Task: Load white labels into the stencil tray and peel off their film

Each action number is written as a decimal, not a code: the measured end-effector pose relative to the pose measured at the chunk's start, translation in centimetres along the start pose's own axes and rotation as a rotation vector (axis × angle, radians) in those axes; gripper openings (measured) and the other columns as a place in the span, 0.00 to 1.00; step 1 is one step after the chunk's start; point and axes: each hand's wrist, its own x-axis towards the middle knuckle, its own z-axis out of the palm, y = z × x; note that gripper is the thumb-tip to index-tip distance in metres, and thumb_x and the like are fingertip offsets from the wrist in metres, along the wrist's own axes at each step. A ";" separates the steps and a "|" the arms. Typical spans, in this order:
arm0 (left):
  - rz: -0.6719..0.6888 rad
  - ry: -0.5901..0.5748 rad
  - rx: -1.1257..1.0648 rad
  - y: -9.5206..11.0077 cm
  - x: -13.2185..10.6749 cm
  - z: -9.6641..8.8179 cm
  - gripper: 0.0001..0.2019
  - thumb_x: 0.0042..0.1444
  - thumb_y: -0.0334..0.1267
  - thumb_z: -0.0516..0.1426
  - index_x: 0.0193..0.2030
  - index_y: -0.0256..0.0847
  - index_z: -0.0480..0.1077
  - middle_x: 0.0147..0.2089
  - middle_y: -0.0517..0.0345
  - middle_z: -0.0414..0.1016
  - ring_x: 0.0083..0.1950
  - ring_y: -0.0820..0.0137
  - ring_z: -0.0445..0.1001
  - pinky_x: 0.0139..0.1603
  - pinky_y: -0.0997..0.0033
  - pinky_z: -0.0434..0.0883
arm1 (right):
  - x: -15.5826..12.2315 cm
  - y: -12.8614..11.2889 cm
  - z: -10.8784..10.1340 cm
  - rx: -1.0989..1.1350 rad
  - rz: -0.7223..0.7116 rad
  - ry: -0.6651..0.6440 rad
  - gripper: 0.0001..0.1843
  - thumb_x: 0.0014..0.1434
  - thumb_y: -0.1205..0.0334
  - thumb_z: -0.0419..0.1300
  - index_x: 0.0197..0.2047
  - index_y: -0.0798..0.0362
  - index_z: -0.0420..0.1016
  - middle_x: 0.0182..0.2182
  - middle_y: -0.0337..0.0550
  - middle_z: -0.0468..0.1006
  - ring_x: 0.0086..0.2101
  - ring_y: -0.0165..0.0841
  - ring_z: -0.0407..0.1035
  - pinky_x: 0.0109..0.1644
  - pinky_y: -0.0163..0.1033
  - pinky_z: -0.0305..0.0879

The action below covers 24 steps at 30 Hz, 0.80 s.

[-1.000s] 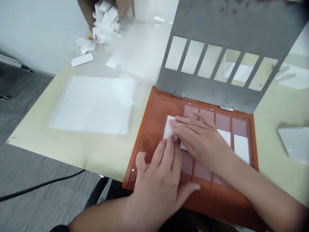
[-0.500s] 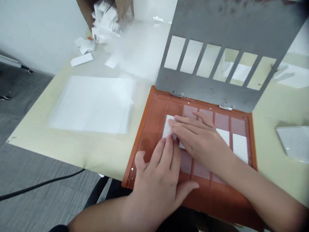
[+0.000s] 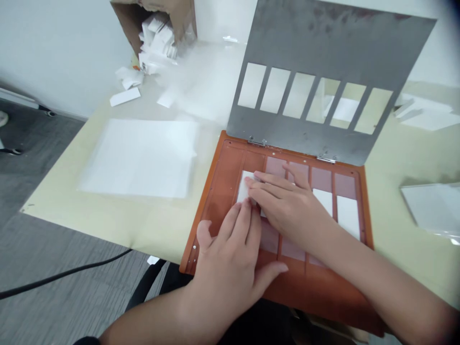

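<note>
An orange tray (image 3: 223,182) with several pinkish slots lies at the table's near edge, its grey metal lid (image 3: 323,52) with several rectangular windows hinged upright behind it. My left hand (image 3: 230,254) lies flat on the tray's left part, fingers stretched, fingertips touching a small white piece (image 3: 243,189) in the leftmost slot. My right hand (image 3: 287,206) reaches across from the right, fingers flat and together, pressing on the same white piece. Two more white pieces (image 3: 347,215) sit in the right slots.
A stack of white sheets (image 3: 140,158) lies left of the tray. A tipped cardboard box (image 3: 158,19) spills white slips at the back left. A clear-wrapped white pack (image 3: 431,206) sits at the right. A black cable (image 3: 61,275) runs across the grey floor.
Both hands stay on the white piece in the leftmost slot. The view has shifted a little, so the tray and lid appear lower and further left.
</note>
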 end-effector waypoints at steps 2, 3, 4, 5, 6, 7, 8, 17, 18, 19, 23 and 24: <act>-0.010 -0.025 -0.033 0.0 0.1 -0.1 0.36 0.66 0.59 0.46 0.68 0.30 0.60 0.71 0.47 0.64 0.67 0.54 0.66 0.52 0.45 0.70 | -0.1 -0.1 -0.3 -0.006 0.005 -0.022 0.16 0.68 0.76 0.48 0.49 0.53 0.72 0.47 0.42 0.84 0.57 0.38 0.71 0.70 0.55 0.44; -0.017 -0.037 -0.045 0.0 0.1 -0.1 0.36 0.66 0.59 0.48 0.68 0.30 0.59 0.71 0.47 0.63 0.67 0.53 0.66 0.52 0.43 0.70 | -0.1 -0.1 -0.4 -0.003 0.012 -0.038 0.16 0.67 0.76 0.48 0.50 0.54 0.71 0.46 0.43 0.84 0.58 0.38 0.70 0.70 0.55 0.43; -0.024 -0.049 -0.057 0.1 0.1 -0.2 0.36 0.65 0.59 0.49 0.69 0.30 0.59 0.71 0.46 0.63 0.67 0.52 0.66 0.52 0.42 0.70 | -0.2 -0.2 -0.6 0.003 0.024 -0.055 0.16 0.67 0.76 0.47 0.52 0.54 0.70 0.46 0.44 0.84 0.59 0.38 0.70 0.70 0.56 0.43; -0.030 -0.060 -0.068 0.1 0.1 -0.2 0.37 0.64 0.59 0.50 0.69 0.30 0.58 0.71 0.45 0.62 0.67 0.51 0.65 0.52 0.40 0.70 | -0.2 -0.2 -0.7 0.010 0.037 -0.072 0.16 0.67 0.76 0.47 0.52 0.55 0.69 0.46 0.46 0.84 0.59 0.38 0.69 0.69 0.57 0.43; -0.035 -0.072 -0.080 0.1 0.1 -0.2 0.37 0.64 0.58 0.51 0.69 0.30 0.57 0.72 0.44 0.61 0.68 0.50 0.65 0.53 0.38 0.70 | -0.3 -0.3 -0.9 0.021 0.047 -0.091 0.17 0.66 0.77 0.46 0.53 0.55 0.68 0.46 0.48 0.83 0.60 0.39 0.69 0.69 0.58 0.44; -0.040 -0.084 -0.092 0.1 0.1 -0.2 0.37 0.64 0.58 0.52 0.70 0.30 0.57 0.72 0.43 0.60 0.68 0.49 0.65 0.54 0.36 0.69 | -0.4 -0.3 -1.1 0.034 0.054 -0.113 0.18 0.66 0.77 0.46 0.53 0.56 0.68 0.46 0.50 0.83 0.60 0.39 0.68 0.68 0.59 0.45; -0.045 -0.098 -0.105 0.2 0.1 -0.3 0.38 0.63 0.58 0.53 0.70 0.30 0.56 0.72 0.42 0.60 0.68 0.47 0.64 0.54 0.34 0.69 | -0.5 -0.3 -1.3 0.051 0.059 -0.139 0.18 0.65 0.78 0.45 0.54 0.57 0.67 0.45 0.50 0.83 0.61 0.40 0.66 0.67 0.60 0.45; -0.127 -0.238 -0.165 0.3 0.6 -1.2 0.40 0.61 0.54 0.56 0.73 0.33 0.52 0.74 0.35 0.55 0.71 0.44 0.60 0.60 0.25 0.61 | 0.2 1.1 -3.0 0.310 0.046 -0.322 0.22 0.61 0.78 0.43 0.51 0.50 0.67 0.45 0.48 0.82 0.65 0.42 0.60 0.62 0.60 0.53; -0.132 -0.241 -0.167 0.3 0.6 -1.2 0.39 0.61 0.54 0.56 0.73 0.34 0.52 0.74 0.36 0.56 0.71 0.44 0.60 0.60 0.25 0.60 | 0.3 1.2 -2.9 0.321 0.060 -0.314 0.21 0.62 0.77 0.43 0.51 0.49 0.67 0.48 0.48 0.81 0.64 0.42 0.61 0.62 0.60 0.53; -0.133 -0.239 -0.168 0.2 0.7 -1.3 0.39 0.61 0.54 0.56 0.73 0.35 0.52 0.74 0.36 0.56 0.71 0.44 0.59 0.60 0.25 0.60 | 0.4 1.3 -2.8 0.316 0.075 -0.303 0.21 0.62 0.77 0.43 0.51 0.49 0.67 0.50 0.49 0.80 0.64 0.42 0.61 0.62 0.61 0.52; -0.120 -0.208 -0.154 0.1 0.6 -1.4 0.37 0.62 0.53 0.55 0.72 0.36 0.53 0.73 0.37 0.58 0.70 0.44 0.60 0.61 0.25 0.58 | 0.5 1.2 -2.0 0.255 0.056 -0.280 0.25 0.60 0.78 0.44 0.56 0.52 0.67 0.55 0.55 0.77 0.66 0.45 0.57 0.62 0.63 0.49; -0.116 -0.201 -0.147 0.0 0.6 -1.4 0.37 0.62 0.53 0.55 0.72 0.37 0.53 0.73 0.37 0.58 0.70 0.44 0.60 0.62 0.26 0.58 | 0.5 1.2 -1.9 0.266 0.036 -0.285 0.26 0.60 0.78 0.44 0.57 0.51 0.67 0.56 0.54 0.77 0.66 0.44 0.57 0.62 0.63 0.50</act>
